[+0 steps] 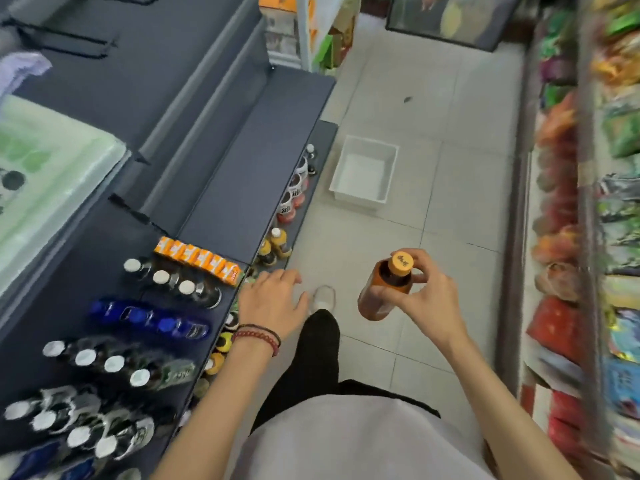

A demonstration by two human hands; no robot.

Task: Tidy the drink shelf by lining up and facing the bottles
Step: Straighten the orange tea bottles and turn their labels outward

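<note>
Holding an orange-capped tea bottle [384,292] out over the aisle floor, our right hand [426,292] has its fingers curled round the neck and shoulder. Our left hand [270,303], fingers spread and empty, reaches toward the lower drink shelf [304,202]. We seem mid-placement; next we need a gap there, label facing outward.

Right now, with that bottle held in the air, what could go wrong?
1. The right hand grips the brown bottle only around its neck, out over the tiled floor; it might slip and drop.
2. The open left hand hovers beside the crowded lower-shelf bottles and could knock one over.
3. The white bin on the floor ahead is a trip hazard.
</note>
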